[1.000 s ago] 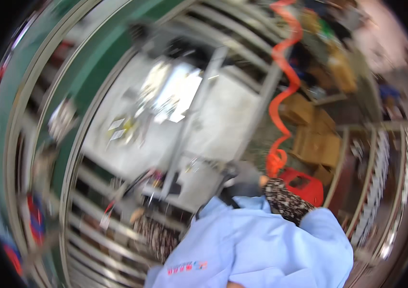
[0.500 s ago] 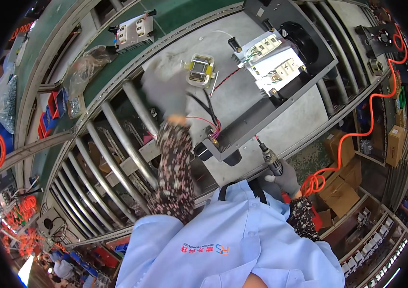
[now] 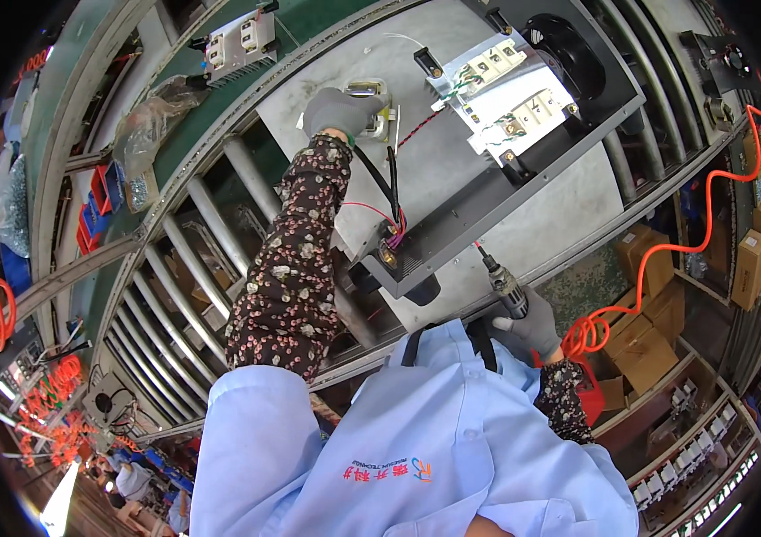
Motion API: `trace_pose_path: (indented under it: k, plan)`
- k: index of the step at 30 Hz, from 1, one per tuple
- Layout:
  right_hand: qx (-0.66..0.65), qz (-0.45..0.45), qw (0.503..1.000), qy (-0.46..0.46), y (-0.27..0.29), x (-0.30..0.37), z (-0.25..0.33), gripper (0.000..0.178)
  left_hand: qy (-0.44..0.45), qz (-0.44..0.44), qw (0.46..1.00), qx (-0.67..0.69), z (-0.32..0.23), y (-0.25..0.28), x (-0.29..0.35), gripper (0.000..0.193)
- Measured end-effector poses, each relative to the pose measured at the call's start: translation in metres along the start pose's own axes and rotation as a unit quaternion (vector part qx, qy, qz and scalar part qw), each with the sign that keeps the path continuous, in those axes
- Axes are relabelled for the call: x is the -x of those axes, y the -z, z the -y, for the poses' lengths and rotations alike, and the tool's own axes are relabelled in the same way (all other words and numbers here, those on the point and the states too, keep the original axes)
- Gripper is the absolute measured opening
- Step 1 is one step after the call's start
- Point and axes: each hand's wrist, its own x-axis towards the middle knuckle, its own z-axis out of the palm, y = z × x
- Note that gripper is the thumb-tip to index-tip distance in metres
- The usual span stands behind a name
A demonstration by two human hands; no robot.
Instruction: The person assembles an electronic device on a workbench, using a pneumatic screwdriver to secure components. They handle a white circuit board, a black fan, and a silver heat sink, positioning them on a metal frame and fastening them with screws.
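Note:
My left hand [image 3: 342,113], in a grey glove, has its fingers curled over a small transformer [image 3: 364,89] with a metal core and yellow tape, covering much of it. The transformer sits on the pale board, left of a dark grey metal housing [image 3: 488,231]. Black, red and purple wires [image 3: 392,224] come up at the housing's near left corner. My right hand [image 3: 533,327], also gloved, grips an air screwdriver [image 3: 506,285] near the board's front edge, its bit pointing up toward the housing. Inside the housing lies a silver plate [image 3: 510,103] with white modules.
An orange coiled air hose [image 3: 640,277] runs along the right side. Metal rollers [image 3: 188,259] of the conveyor lie to the left. Beyond them are a heatsink unit [image 3: 239,45], a plastic bag [image 3: 152,125] and red and blue bins [image 3: 97,215]. Cardboard boxes [image 3: 640,349] stand low at right.
My left hand has moved right and a little up onto the transformer, where it now covers part of it. My right hand still holds the screwdriver in nearly the same place.

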Motion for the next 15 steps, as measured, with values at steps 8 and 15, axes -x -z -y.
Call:
trace_pose_path:
  k: [8,15]
  plan:
    - [0.037,-0.002,0.999,-0.012,0.004,-0.003,-0.011,0.07,0.036,0.159,0.842,0.513,0.048,-0.019,-0.008,0.034]
    - [0.052,0.016,0.998,-0.015,0.007,-0.001,-0.009,0.081,-0.048,0.307,0.649,0.694,0.058,-0.029,0.015,0.03]
